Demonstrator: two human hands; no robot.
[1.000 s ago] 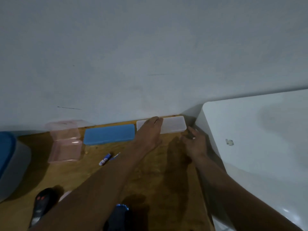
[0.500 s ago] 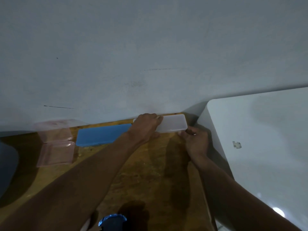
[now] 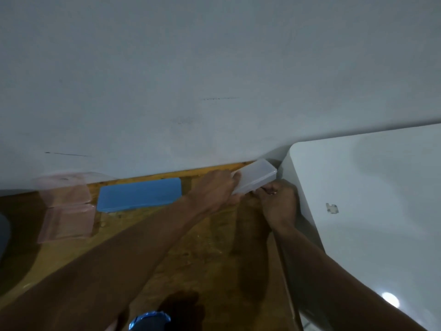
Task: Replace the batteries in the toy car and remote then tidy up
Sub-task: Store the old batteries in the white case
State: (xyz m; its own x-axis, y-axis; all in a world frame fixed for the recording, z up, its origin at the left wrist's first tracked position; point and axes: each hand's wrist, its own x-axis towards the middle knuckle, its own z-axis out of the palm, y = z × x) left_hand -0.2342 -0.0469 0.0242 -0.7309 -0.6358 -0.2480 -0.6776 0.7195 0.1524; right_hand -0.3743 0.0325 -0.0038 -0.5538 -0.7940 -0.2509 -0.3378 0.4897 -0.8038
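Observation:
A frosted white plastic case [image 3: 257,176] is tilted up off the wooden table [image 3: 202,247] at the back right corner, by the wall. My left hand [image 3: 213,189] grips its left end with curled fingers. My right hand [image 3: 278,201] holds its near lower edge from below, fingers curled at the case. The blue toy car [image 3: 149,318] shows only as a shiny blue part at the bottom edge, below my left forearm. The remote is out of view.
A flat blue case [image 3: 139,194] lies by the wall left of my hands. An open pink clear box [image 3: 65,206] stands further left. A white appliance [image 3: 370,199] borders the table on the right. A dark container edge [image 3: 3,232] shows at far left.
My left hand went from lying flat on the white case to gripping it. My right hand closed in under it. The case has lifted and tilted off the table.

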